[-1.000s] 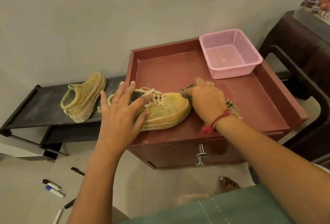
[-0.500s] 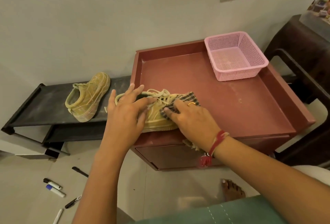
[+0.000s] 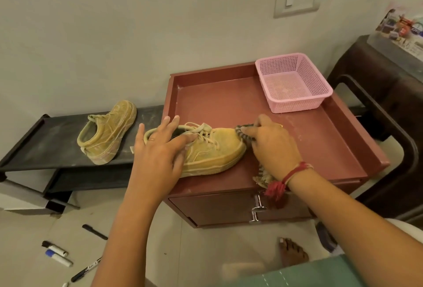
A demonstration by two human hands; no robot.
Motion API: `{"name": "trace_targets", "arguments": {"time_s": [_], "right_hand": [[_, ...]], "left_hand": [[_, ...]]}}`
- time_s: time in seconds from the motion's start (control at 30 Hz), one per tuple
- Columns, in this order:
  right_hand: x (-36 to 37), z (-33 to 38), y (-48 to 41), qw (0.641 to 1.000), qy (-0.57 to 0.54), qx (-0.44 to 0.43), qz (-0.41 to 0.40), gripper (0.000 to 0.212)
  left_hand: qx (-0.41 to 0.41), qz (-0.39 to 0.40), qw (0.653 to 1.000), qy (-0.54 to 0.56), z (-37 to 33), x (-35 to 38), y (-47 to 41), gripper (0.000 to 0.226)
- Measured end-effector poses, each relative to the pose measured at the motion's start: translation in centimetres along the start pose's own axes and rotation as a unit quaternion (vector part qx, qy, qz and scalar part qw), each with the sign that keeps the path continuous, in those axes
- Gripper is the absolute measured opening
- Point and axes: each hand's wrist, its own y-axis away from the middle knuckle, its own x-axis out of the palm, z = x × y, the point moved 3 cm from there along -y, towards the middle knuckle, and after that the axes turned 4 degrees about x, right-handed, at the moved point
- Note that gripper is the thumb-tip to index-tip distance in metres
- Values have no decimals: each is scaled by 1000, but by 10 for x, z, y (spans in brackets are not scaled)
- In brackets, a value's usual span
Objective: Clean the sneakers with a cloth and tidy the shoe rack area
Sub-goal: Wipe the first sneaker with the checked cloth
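A tan sneaker (image 3: 217,149) lies on its sole on the red cabinet top (image 3: 229,101), toe to the right. My left hand (image 3: 160,156) rests on its heel and collar with fingers spread straight. My right hand (image 3: 272,147) grips a checked cloth (image 3: 243,134) bunched against the toe; the cloth's frayed end (image 3: 263,178) hangs out below my wrist. The second tan sneaker (image 3: 107,131) stands on the black shoe rack (image 3: 41,147) to the left, heel toward me.
A pink mesh basket (image 3: 295,83) stands at the cabinet's back right corner. Several markers and pens (image 3: 57,254) lie on the floor at lower left. A dark chair (image 3: 389,115) stands to the right. My bare foot (image 3: 293,252) is below the cabinet drawer.
My right hand with the cloth has swept from the sneaker's laces back right to its toe. My left hand stays on the heel end.
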Motion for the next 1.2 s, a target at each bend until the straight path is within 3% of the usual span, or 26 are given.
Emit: {"name": "trace_targets", "arguments": {"time_s": [0.07,0.17,0.27,0.4,0.5,0.63,0.77,0.9,1.0,1.1,1.2], "right_hand": [[3,8,-2,997,-70,-27,2,23],[18,29,12,990,-5,-111,85,32],[15,19,3,997,60,-38,42,31],[21,29,10,988,66,-109,82,32],[11,16,-1,995,76,-41,52,31],[19,22,13,990,52,-100,88,32],[17,10,7,997,49,-33,58,32],[24,22,18,991,51,-77,98,36],[20,0,-3,996,58,-11,62,32],[12,-28,-30,992,-79,94,7,40],[7,-4,-27,976,-205,56,-43,34]], "left_hand": [[0,3,1000,0,0,0,0,32],[0,8,1000,-1,0,1,0,33],[-6,10,1000,-5,0,1,-2,34],[-9,9,1000,-9,-1,0,-1,33],[-12,9,1000,-6,-1,0,-1,34],[-17,9,1000,-5,-3,-1,-1,33],[-20,10,1000,3,-3,-1,-1,35],[-18,4,1000,4,-4,-1,0,34],[-18,0,1000,8,-4,-1,1,33],[-11,2,1000,8,-5,0,1,33],[-9,-2,1000,0,-5,1,2,33]]}}
